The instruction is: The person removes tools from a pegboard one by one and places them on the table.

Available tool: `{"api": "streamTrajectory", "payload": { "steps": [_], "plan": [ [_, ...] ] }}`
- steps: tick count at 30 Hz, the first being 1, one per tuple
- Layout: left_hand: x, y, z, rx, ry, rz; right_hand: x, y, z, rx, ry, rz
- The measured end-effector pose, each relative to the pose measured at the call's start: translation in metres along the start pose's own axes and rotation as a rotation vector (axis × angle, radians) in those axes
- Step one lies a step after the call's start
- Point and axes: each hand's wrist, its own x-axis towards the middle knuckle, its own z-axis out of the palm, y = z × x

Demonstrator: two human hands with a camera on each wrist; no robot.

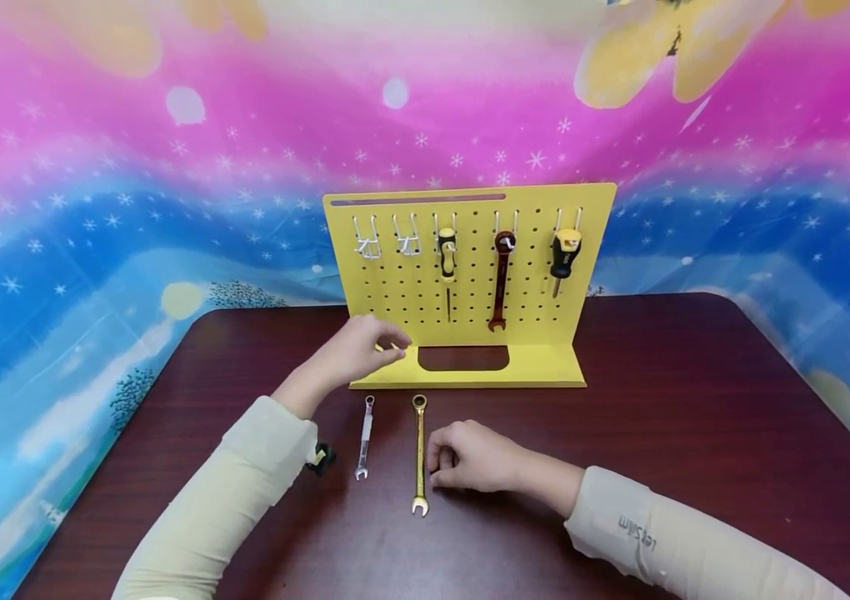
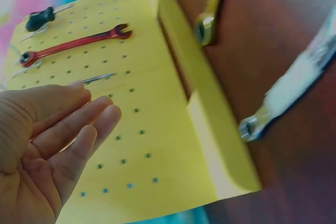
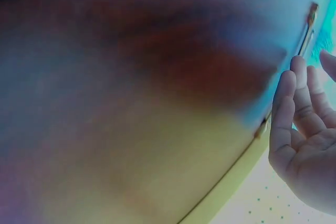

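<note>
My left hand (image 1: 361,346) hovers by the lower left of a yellow pegboard (image 1: 395,308), its fingers loosely bent and holding nothing. In the left wrist view, the fingers (image 2: 86,124) overlap the perforated panel. On the table, a gold combination wrench (image 1: 420,458) lies with its open end toward me. Just right of that wrench is my right hand (image 1: 477,457), fingers loosely curled and nothing between them. A smaller silver combination wrench (image 1: 365,437) with a white label lies to the left of the gold one.
On the board hang a yellow-and-black screwdriver (image 1: 447,254), a red combination wrench (image 1: 501,283) and a black screwdriver with a yellow top (image 1: 565,252). White hooks (image 1: 367,247) stick out at its upper left. Behind the dark table (image 1: 665,400) hangs a colourful cloth (image 1: 275,208).
</note>
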Motion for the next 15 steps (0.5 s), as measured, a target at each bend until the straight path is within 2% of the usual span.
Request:
{"api": "streamTrajectory", "payload": {
  "steps": [2,7,15],
  "plan": [
    [0.000,0.003,-0.009,-0.014,0.026,-0.015,0.000,0.002,-0.005,0.004,0.019,0.000],
    [0.002,0.014,-0.031,-0.012,0.073,-0.002,0.001,0.008,-0.022,-0.014,0.106,-0.003],
    [0.005,0.035,-0.062,0.014,0.137,0.070,0.005,0.017,-0.054,0.003,0.252,0.064]
  ]
}}
